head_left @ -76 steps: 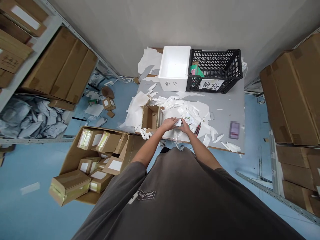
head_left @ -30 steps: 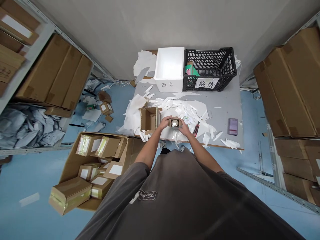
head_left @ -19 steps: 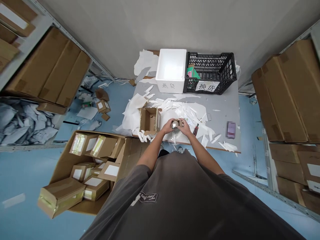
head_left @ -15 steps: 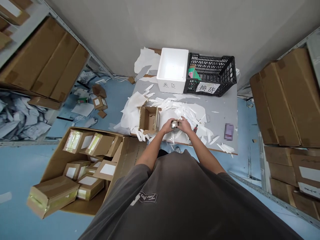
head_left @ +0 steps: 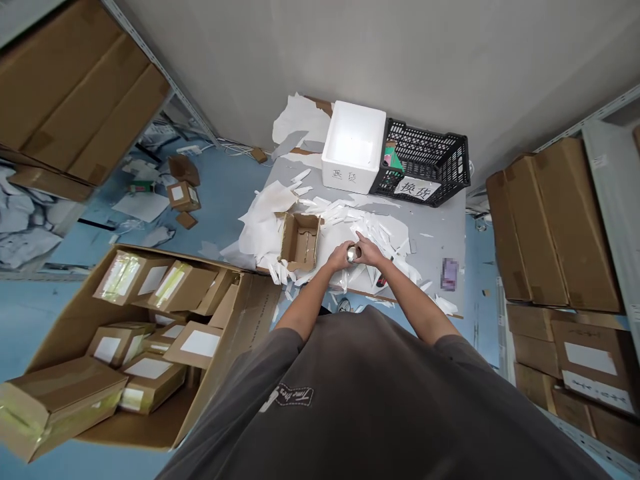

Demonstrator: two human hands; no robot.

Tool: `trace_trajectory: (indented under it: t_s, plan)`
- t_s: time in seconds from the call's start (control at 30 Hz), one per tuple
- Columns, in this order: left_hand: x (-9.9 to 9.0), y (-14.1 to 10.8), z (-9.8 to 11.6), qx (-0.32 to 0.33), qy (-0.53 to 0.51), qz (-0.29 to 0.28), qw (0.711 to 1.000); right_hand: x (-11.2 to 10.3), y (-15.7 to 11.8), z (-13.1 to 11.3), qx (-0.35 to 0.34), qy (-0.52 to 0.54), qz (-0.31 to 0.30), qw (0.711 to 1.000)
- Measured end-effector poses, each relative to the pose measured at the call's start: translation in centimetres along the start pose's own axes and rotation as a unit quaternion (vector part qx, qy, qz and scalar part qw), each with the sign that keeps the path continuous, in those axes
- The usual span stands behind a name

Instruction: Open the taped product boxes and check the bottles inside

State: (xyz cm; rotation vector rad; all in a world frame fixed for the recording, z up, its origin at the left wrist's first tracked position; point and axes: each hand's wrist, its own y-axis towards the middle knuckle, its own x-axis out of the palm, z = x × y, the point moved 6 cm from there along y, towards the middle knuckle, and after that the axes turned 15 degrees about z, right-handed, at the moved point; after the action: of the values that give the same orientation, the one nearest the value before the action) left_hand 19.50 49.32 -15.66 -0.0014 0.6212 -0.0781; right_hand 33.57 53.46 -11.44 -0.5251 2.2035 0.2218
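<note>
Between both hands, over the front of the table, is a shiny, round metallic object (head_left: 353, 253); its exact kind does not show. My left hand (head_left: 339, 257) wraps it from the left, and my right hand (head_left: 369, 252) grips it from the right. Left of my hands stands an open cardboard box (head_left: 287, 245) with nothing seen inside. White packing scraps (head_left: 373, 227) lie all around. Close to my right wrist is a red and black tool (head_left: 383, 281), partly hidden.
A white foam bin (head_left: 347, 177) and a black crate (head_left: 450, 190) stand at the table's back. A purple item (head_left: 449, 274) lies at the right. On the left, a large carton (head_left: 257, 320) holds several parcels. Shelves with boxes (head_left: 560, 227) flank both sides.
The view has shifted and tilted a little. The metallic object is turned so more of its round top shows; both hands stay on it.
</note>
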Motion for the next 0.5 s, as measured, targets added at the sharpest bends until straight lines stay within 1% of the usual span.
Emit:
trace_trajectory:
  t_s: [0.07, 0.13, 0.23, 0.33, 0.4, 0.43, 0.5]
  plan:
    - [-0.1, -0.2, 0.0, -0.011, 0.009, -0.005, 1.0, -1.8, 0.0, -0.6, 0.014, 0.025, 0.027, 0.999]
    - [-0.2, -0.2, 0.0, -0.024, 0.016, -0.004, 1.0, -4.3, 0.3, -1.4, 0.024, 0.053, 0.059, 0.997]
    - [-0.4, 0.0, 0.1, -0.034, 0.017, -0.009, 0.999, -8.6, 1.3, -3.0, 0.033, 0.101, 0.074, 0.992]
    - [-0.9, 0.1, 0.5, -0.047, 0.023, -0.032, 0.998, -13.4, 2.5, -4.8, 0.053, 0.182, 0.079, 0.979]
    - [-1.8, 0.2, 1.2, -0.051, 0.04, -0.042, 0.997, -16.6, 2.9, -5.9, 0.066, 0.23, 0.102, 0.965]
    - [-2.6, 0.2, 1.7, -0.048, 0.046, -0.036, 0.997, -18.0, 3.0, -6.4, 0.071, 0.251, 0.119, 0.958]
    - [-4.7, 0.3, 3.6, -0.022, 0.028, -0.003, 0.999, -20.1, 2.9, -7.1, 0.079, 0.288, 0.152, 0.942]
